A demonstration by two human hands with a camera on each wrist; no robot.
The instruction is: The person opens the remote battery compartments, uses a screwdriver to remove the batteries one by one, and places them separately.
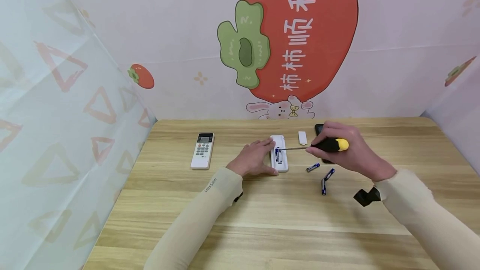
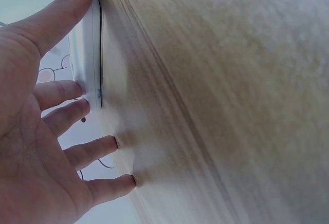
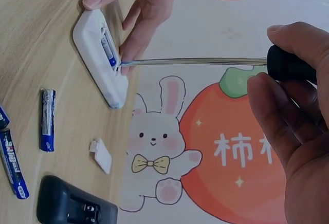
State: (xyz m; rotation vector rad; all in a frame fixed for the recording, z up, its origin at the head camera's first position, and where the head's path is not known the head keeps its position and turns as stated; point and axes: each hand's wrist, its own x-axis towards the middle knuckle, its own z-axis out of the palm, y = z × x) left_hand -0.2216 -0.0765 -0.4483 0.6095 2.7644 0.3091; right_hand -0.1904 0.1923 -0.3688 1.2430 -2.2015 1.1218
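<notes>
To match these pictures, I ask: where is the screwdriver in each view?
Head: the screwdriver, right of centre, in the right hand.
Left wrist: not in it.
Right wrist: upper half, its shaft pointing left.
Shared landmark: opened white remote touched by the left hand.

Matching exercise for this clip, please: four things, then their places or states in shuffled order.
1. screwdriver
2. cover
3. left hand
4. keypad remote

A. thumb against the open remote
B. keys up, at the head view's far left of the table
C. in the right hand's grip
D. loose beside the black device

Pairs: 1-C, 2-D, 3-A, 4-B
</notes>
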